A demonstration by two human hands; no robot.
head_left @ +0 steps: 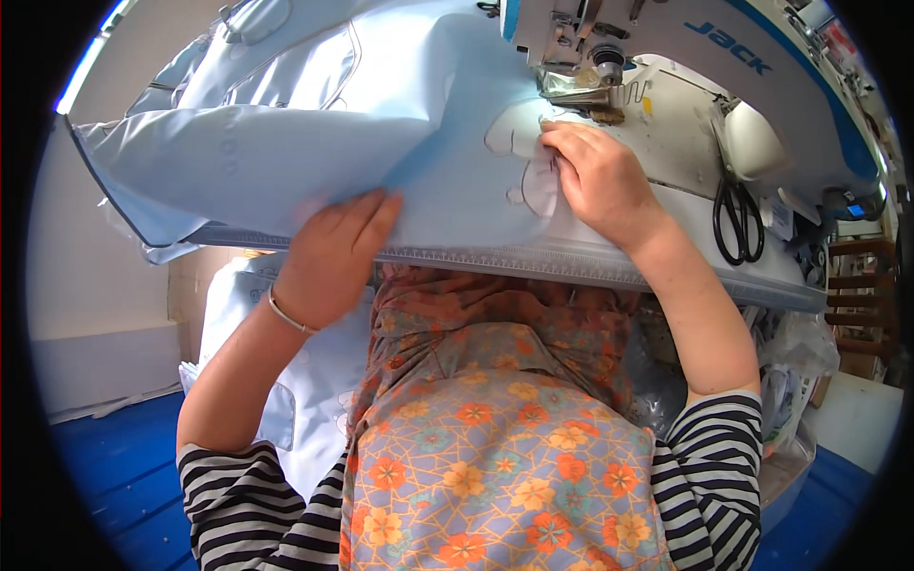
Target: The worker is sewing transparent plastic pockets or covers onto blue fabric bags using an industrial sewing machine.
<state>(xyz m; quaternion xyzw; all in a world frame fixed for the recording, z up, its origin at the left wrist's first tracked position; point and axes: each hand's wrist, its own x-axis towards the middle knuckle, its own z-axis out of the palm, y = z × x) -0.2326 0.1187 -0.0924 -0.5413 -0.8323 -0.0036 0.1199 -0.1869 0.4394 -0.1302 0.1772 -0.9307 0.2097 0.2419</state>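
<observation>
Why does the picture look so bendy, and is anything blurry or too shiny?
Head view: the wide fisheye lens bends the table edge; head view: left hand a bit blurred, right hand sharper; head view: cloth glares white near the top.

1 head view, looking steeply down.

Pale-blue fabric [457, 181], orange-flowered apron [505, 466]

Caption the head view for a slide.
Left hand and right hand on pale blue fabric at a sewing machine.
</observation>
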